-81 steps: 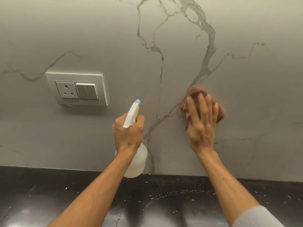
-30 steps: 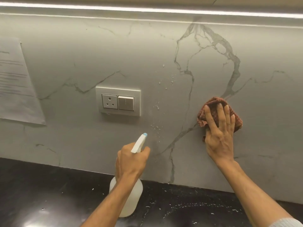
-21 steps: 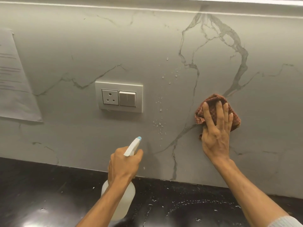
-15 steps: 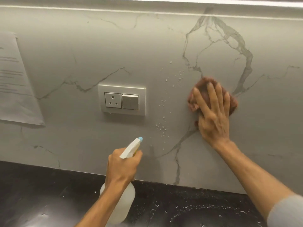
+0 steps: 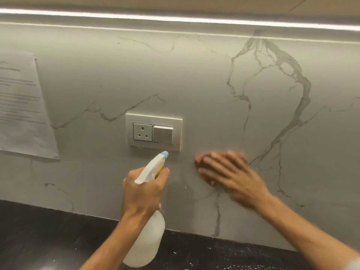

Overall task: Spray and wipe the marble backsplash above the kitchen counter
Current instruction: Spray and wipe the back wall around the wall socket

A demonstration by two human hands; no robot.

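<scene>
The grey marble backsplash (image 5: 204,90) with dark veins fills most of the view. My left hand (image 5: 143,191) grips a white spray bottle (image 5: 146,244) by the neck, its blue-tipped nozzle (image 5: 165,153) pointing at the wall just below the socket plate. My right hand (image 5: 229,172), blurred by motion, lies flat against the wall right of the nozzle. It presses a reddish cloth (image 5: 200,158), of which only a sliver shows past the fingertips.
A white socket-and-switch plate (image 5: 153,131) sits on the wall above the nozzle. A printed paper sheet (image 5: 21,106) hangs at the left. A light strip (image 5: 175,18) runs along the top. The black counter (image 5: 48,234) below carries white specks and droplets.
My right hand has swept the cloth down and left across the wall, from the vein towards the socket plate; the droplets there are gone. The bottle hand has barely moved.
</scene>
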